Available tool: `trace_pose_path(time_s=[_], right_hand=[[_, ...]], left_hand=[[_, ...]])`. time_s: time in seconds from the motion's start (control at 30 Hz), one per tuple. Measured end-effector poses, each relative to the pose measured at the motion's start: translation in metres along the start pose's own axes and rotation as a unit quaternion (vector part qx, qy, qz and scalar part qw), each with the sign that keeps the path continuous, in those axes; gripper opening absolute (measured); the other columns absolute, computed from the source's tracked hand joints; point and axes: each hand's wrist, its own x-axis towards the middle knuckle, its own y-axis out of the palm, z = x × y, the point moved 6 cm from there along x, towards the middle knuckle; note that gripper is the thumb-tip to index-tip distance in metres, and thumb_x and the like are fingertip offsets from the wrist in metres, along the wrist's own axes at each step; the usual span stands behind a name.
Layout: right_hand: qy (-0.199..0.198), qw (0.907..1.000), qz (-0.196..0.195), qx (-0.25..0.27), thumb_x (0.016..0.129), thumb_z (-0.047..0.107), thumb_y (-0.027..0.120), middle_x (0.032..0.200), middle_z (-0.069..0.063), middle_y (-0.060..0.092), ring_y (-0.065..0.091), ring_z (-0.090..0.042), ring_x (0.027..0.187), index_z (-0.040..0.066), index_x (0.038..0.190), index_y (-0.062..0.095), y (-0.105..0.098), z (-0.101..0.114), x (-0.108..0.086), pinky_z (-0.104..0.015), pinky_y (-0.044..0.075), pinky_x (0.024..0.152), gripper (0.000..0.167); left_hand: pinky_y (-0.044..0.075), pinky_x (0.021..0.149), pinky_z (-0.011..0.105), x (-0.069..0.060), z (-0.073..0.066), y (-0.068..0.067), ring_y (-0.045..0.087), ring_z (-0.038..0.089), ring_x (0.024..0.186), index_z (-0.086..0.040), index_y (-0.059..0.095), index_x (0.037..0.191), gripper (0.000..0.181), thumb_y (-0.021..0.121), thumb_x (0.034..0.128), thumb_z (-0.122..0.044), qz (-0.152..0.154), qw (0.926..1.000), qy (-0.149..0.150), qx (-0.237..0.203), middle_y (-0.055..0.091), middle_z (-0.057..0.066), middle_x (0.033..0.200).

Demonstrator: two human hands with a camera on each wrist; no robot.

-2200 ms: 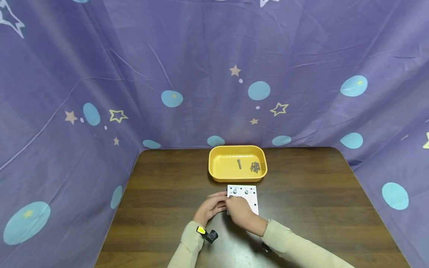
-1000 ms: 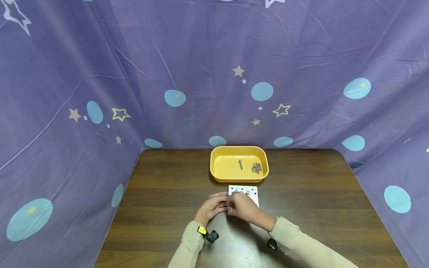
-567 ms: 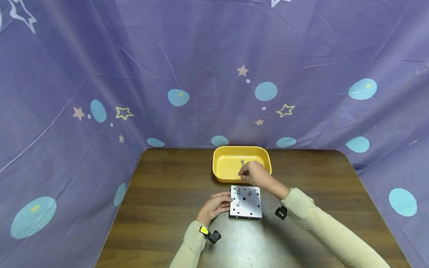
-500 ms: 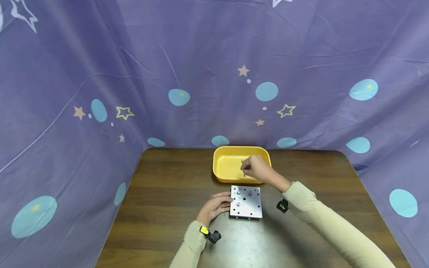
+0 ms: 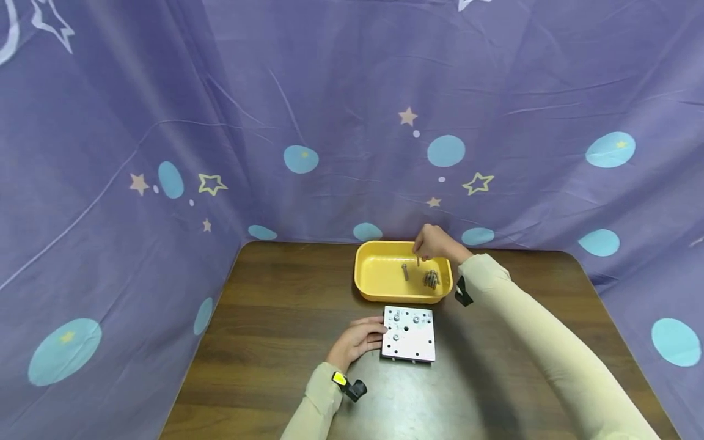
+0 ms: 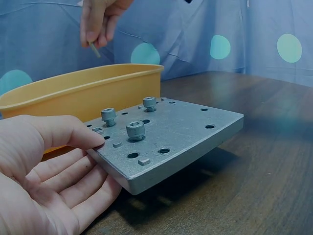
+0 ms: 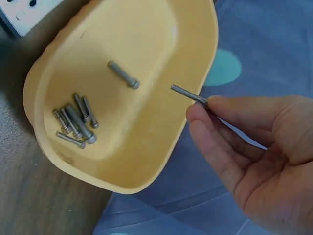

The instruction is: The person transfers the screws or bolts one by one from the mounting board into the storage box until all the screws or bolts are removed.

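Note:
A silver metal plate (image 5: 415, 343) with several holes lies in front of the yellow bin. Three socket-head screws (image 6: 135, 130) stand in it, their heads raised above the surface. My left hand (image 5: 357, 342) grips the plate's left edge, thumb on top and fingers below, as the left wrist view shows. Over the bin's far right part, my right hand (image 5: 434, 242) pinches a thin threaded screw (image 7: 188, 94) between thumb and fingers. The end of this screw inside the fingers is hidden.
The yellow bin (image 5: 396, 298) stands behind the plate on the wooden table (image 5: 275, 318). Inside lie a single longer screw (image 7: 122, 74) and a cluster of several screws (image 7: 78, 120). A patterned purple curtain (image 5: 341, 201) hangs close behind the bin and at the sides.
My right hand has left the plate and moved up and away over the bin, now at its far right with the screw. My left hand has stayed at the plate's left edge.

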Motion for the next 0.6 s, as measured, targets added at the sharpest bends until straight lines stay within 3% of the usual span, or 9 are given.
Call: trace_pose_path(time_s=[0.17, 0.3, 0.4, 0.6], right_hand=[[0.072, 0.9962, 0.036, 0.035, 0.087, -0.002, 0.070, 0.083, -0.019, 0.077, 0.076, -0.037, 0.082, -0.006, 0.096, 0.078, 0.008, -0.024, 0.020, -0.038, 0.065, 0.072, 0.013], [0.116, 0.9905, 0.056, 0.048, 0.086, -0.003, 0.070, 0.083, -0.020, 0.077, 0.076, -0.031, 0.075, -0.009, 0.102, 0.076, 0.017, -0.039, 0.028, -0.038, 0.065, 0.072, 0.018], [0.132, 0.9880, 0.064, 0.047, 0.085, -0.004, 0.069, 0.084, -0.020, 0.077, 0.075, -0.024, 0.068, -0.009, 0.102, 0.076, 0.023, -0.047, 0.032, -0.039, 0.065, 0.073, 0.019], [0.129, 0.9882, 0.076, 0.034, 0.083, -0.006, 0.068, 0.082, -0.020, 0.077, 0.076, -0.026, 0.069, -0.010, 0.102, 0.076, 0.036, -0.052, 0.040, -0.040, 0.065, 0.073, 0.021]], left_hand=[[0.061, 0.081, 0.032, -0.001, -0.002, 0.000, 0.070, 0.017, 0.089, 0.008, 0.055, 0.138, 0.051, 0.067, 0.0892, 0.001, -0.006, 1.0000, -0.004, 0.000, 0.073, 0.008, 0.104], [0.061, 0.082, 0.032, -0.001, -0.001, 0.001, 0.071, 0.017, 0.089, 0.007, 0.057, 0.137, 0.050, 0.068, 0.0887, 0.001, -0.010, 0.9999, -0.010, 0.001, 0.074, 0.008, 0.105], [0.061, 0.082, 0.031, -0.002, -0.001, 0.002, 0.071, 0.017, 0.089, 0.007, 0.056, 0.138, 0.051, 0.068, 0.0887, 0.001, -0.009, 0.9999, -0.012, 0.000, 0.074, 0.008, 0.105], [0.062, 0.082, 0.033, -0.003, -0.002, 0.000, 0.069, 0.017, 0.090, 0.007, 0.057, 0.137, 0.049, 0.068, 0.0891, 0.001, -0.012, 0.9999, -0.011, 0.003, 0.073, 0.009, 0.106]])
